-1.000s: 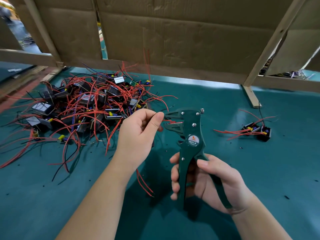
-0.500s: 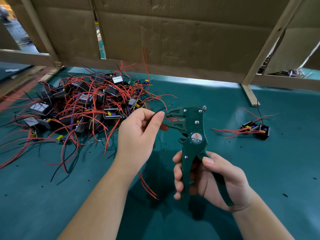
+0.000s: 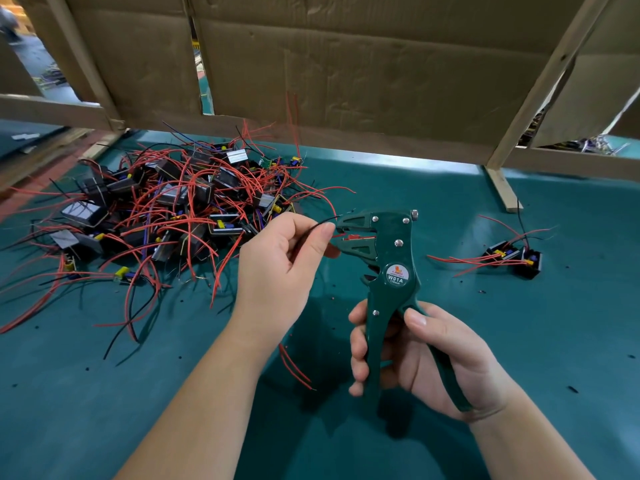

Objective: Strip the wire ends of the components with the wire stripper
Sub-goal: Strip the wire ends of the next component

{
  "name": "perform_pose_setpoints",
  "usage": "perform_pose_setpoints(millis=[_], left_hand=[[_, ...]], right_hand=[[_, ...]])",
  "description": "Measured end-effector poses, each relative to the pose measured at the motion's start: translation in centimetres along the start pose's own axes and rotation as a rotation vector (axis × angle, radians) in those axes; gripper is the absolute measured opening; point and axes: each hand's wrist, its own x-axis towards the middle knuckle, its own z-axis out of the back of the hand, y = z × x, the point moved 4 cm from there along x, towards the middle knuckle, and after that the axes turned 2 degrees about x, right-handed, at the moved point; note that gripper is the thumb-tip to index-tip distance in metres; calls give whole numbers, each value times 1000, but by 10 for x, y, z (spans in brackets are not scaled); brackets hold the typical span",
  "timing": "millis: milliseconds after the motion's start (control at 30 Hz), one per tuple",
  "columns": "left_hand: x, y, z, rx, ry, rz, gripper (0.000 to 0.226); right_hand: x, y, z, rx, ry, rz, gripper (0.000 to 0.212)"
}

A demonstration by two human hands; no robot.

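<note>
Since a second ago I've brought up a black wire. My left hand pinches it, tip pointing right, seemingly just short of the wire stripper my right hand grips.

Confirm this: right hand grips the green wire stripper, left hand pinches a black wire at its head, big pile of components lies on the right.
Wrong side: in the head view the big pile of components lies on the left. The right hand does grip the wire stripper, and the left hand pinches the black wire at its head.
</note>
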Motion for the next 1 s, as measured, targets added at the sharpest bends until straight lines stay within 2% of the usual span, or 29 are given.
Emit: perform_pose_setpoints(millis=[467, 733, 1000], left_hand=[[2, 1, 0, -20, 52, -14, 15], [7, 2, 4, -106, 208, -24, 19], [8, 5, 5, -98, 241, -11, 10]], right_hand=[[0, -1, -2, 7, -31, -29, 53], [-1, 1, 1, -10, -35, -36, 51], [-2, 2, 2, -10, -23, -56, 50]])
